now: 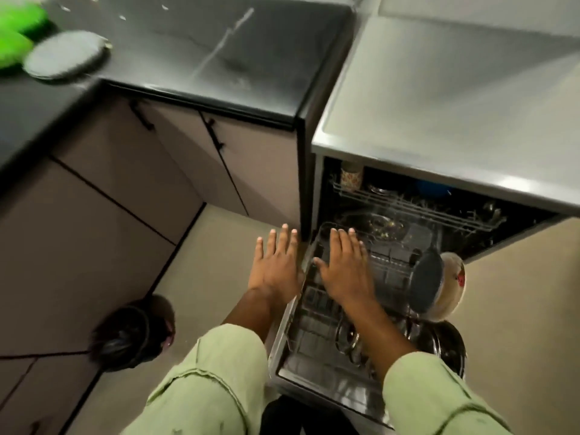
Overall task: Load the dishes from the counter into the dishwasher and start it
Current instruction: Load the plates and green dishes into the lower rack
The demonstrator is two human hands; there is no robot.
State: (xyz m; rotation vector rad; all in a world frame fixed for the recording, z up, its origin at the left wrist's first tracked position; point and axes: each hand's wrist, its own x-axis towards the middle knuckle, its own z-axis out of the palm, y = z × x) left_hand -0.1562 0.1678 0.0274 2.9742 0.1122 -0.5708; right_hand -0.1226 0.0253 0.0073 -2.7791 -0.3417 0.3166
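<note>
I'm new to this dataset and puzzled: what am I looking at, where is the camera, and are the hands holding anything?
The camera sits on a person's head, looking down at their own arms in pale green sleeves. Both hands are open and flat and hold nothing: the left hand beside the pulled-out lower rack of an open dishwasher, the right hand over it. Dishes stand in that rack. On the dark counter lie a grey plate and green items.
</note>
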